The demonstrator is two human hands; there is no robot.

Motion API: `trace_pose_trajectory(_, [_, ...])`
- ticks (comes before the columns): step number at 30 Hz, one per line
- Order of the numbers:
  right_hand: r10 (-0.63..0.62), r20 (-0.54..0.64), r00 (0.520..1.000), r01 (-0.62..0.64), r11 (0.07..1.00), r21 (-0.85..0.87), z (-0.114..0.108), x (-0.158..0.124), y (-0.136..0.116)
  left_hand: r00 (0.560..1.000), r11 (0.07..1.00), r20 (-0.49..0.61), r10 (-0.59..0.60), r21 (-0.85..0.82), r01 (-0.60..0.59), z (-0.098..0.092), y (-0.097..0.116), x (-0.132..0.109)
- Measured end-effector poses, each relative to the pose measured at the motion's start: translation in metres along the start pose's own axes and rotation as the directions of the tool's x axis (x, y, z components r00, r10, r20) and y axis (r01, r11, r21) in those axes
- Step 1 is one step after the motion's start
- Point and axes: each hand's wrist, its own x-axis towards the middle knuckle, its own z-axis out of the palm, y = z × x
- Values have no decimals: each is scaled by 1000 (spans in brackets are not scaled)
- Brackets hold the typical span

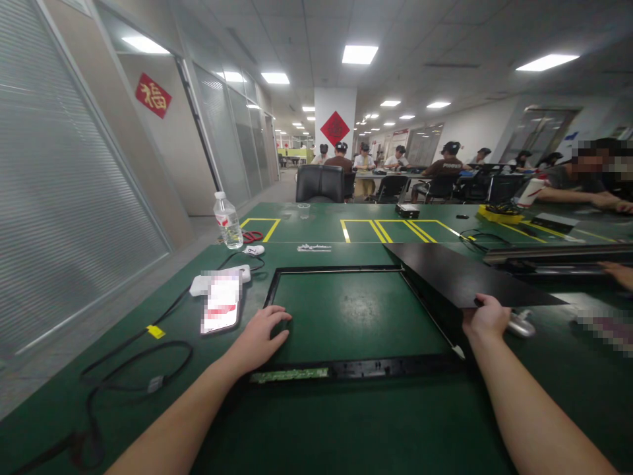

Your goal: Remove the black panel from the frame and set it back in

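A thin black rectangular frame [271, 287] lies flat on the green table [346, 422] in front of me. My left hand [260, 338] rests on the frame's left side, fingers spread flat. A dark flat panel [459, 277] is lifted at a tilt above the frame's right side. My right hand [487, 318] grips the panel's near edge. A narrow circuit strip [289, 376] runs along the frame's near edge.
A phone [221, 307], a white charger [200, 284] and black cables [133, 359] lie to the left. A water bottle [228, 221] and red scissors [252, 235] stand farther back. Another person's hand [618, 274] and several seated people are at right and behind.
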Motion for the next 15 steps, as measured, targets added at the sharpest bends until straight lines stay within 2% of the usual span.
trace_pose_trajectory(5, [50, -15, 999, -49, 998, 44, 2, -6, -6, 1000, 1000, -7, -3, -20, 3, 0, -1, 0])
trace_pose_trajectory(12, [6, 114, 994, -26, 984, 176, 4, -13, -18, 999, 998, -37, -17, -60, 14, -2, 2, 0])
trace_pose_trajectory(15, [28, 127, 991, -52, 981, 187, 5, -18, -22, 997, 996, -71, -26, -91, 20, -5, 3, 0])
